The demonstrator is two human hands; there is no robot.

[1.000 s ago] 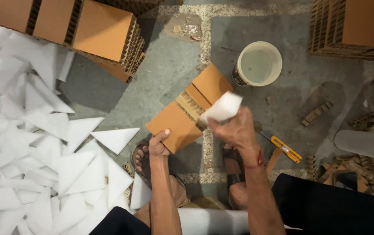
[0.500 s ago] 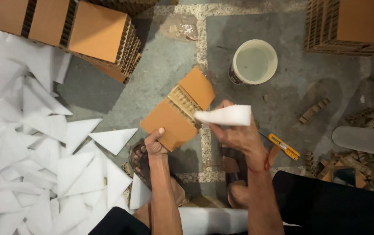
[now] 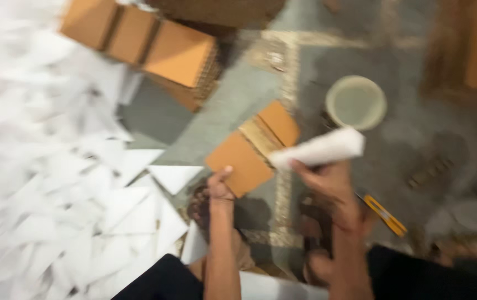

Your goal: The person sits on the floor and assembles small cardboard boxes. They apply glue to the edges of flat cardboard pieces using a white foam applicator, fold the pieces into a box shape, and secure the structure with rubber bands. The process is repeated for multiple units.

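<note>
Nearest, the left hand [image 3: 220,186] pinches the near edge of an orange cardboard piece [image 3: 252,149], thumb on top and fingers curled beneath, holding it tilted above the floor. The piece shows 2 orange panels with a pale corrugated strip between them. At 3 o'clock from that hand, the right hand [image 3: 327,183] has its fingers pressed around a white paper strip [image 3: 319,150], whose left end touches the cardboard near the pale strip. The frame is blurred, so whether the paper is stuck down cannot be told.

At 4 o'clock lies a yellow utility knife [image 3: 383,214]. From 7 to 10 o'clock spreads a heap of white paper triangles [image 3: 55,211]. At 1 o'clock stands a pale round tub [image 3: 356,103]. At 11 o'clock, a stack of orange boards [image 3: 155,53] suggests some pieces are already done, judging from that pile alone.
</note>
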